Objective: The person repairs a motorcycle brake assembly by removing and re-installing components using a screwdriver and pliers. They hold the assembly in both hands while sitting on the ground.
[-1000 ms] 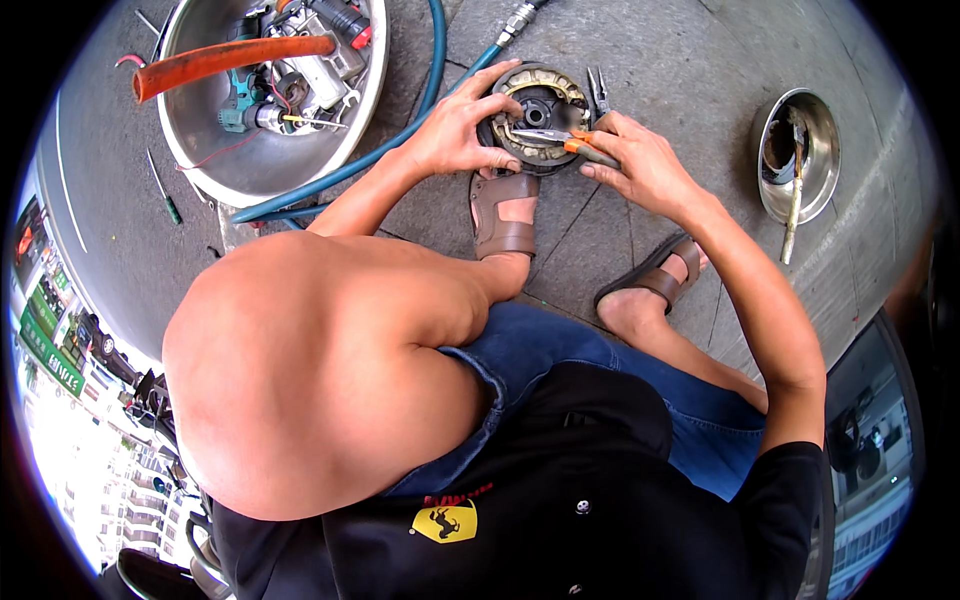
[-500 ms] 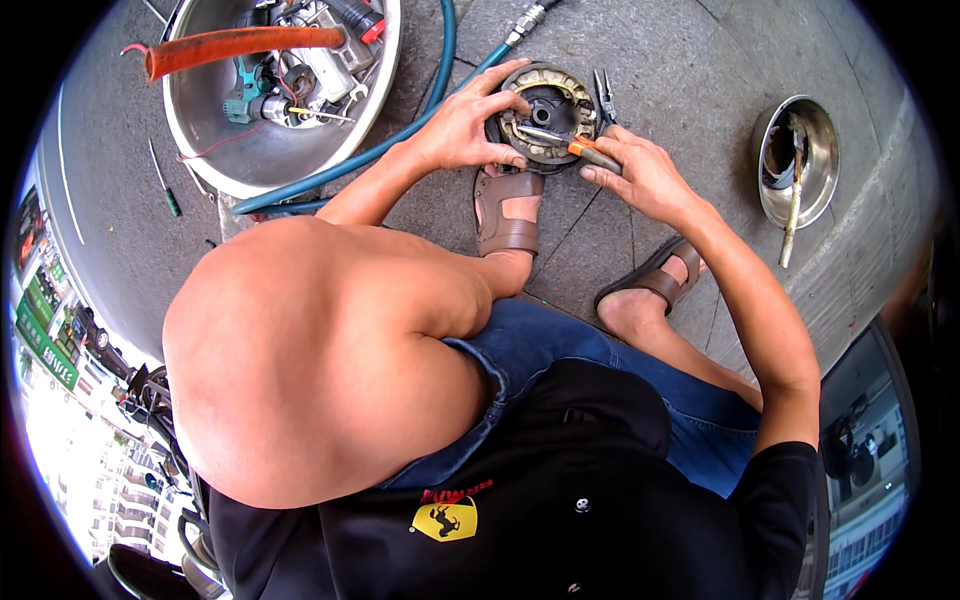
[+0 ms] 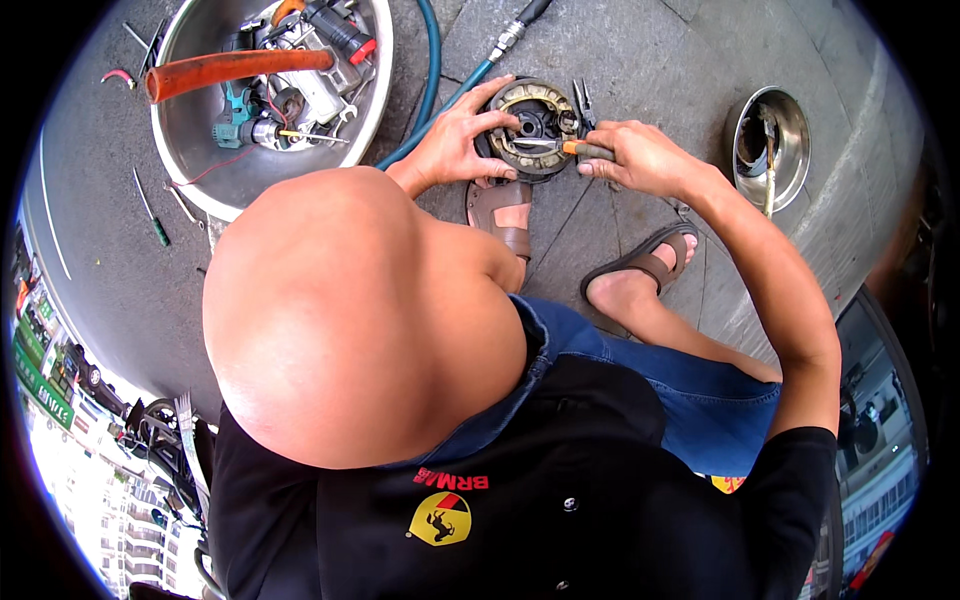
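My left hand (image 3: 462, 142) grips the rim of a round brake-shoe assembly (image 3: 532, 95), with pale curved shoes around a dark hub, held above my left sandal (image 3: 482, 208). My right hand (image 3: 642, 160) holds pliers with orange-and-dark handles (image 3: 580, 148); their metal nose reaches across the lower inside of the assembly. Whether their jaws grip anything is too small to tell. A second pair of pliers (image 3: 584, 100) lies just right of the assembly. My bare left knee (image 3: 350, 310) hides much of my left forearm.
A large steel basin (image 3: 180, 140) at upper left holds an orange hose, a drill and several parts. A blue air hose (image 3: 432, 55) runs beside it on the pavement (image 3: 640, 60). A small steel bowl (image 3: 795, 170) with a brush stands right. Loose tools (image 3: 150, 210) lie far left.
My bare left knee appears higher in the picture, covering more of the left forearm and hose. The view has shifted slightly; both hands keep their grip on the assembly and pliers.
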`<state>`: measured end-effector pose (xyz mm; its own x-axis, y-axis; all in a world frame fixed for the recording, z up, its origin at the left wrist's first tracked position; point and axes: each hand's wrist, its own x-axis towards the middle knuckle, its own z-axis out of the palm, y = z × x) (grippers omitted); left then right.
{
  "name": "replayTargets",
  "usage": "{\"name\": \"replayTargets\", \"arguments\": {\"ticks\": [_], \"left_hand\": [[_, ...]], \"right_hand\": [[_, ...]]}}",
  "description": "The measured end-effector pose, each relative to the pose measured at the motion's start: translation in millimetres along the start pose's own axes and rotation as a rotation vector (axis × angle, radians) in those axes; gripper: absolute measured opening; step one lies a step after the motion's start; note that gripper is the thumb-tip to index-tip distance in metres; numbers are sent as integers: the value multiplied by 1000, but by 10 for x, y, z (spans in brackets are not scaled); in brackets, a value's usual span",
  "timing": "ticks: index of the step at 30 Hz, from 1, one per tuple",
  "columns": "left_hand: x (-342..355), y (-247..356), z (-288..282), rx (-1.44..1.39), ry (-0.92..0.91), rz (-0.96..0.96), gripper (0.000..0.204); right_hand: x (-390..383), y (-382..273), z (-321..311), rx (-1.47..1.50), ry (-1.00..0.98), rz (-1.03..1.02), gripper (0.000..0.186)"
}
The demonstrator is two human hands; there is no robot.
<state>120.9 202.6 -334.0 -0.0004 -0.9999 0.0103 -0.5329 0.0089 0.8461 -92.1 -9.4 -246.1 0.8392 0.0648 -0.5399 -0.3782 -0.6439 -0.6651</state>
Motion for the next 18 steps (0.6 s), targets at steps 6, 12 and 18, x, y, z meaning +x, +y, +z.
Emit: {"name": "replayTargets", "arguments": {"ticks": [6, 12, 18], "left_hand": [[10, -15, 22, -18, 22, -1, 63], [-8, -42, 74, -46, 52, -7, 61], [-35, -58, 82, -72, 61, -22, 61]], "right_hand": [[41, 40, -115, 29, -85, 28, 49], [23, 174, 143, 197, -24, -11, 51], [-25, 181, 364, 345, 37, -12, 48]]}}
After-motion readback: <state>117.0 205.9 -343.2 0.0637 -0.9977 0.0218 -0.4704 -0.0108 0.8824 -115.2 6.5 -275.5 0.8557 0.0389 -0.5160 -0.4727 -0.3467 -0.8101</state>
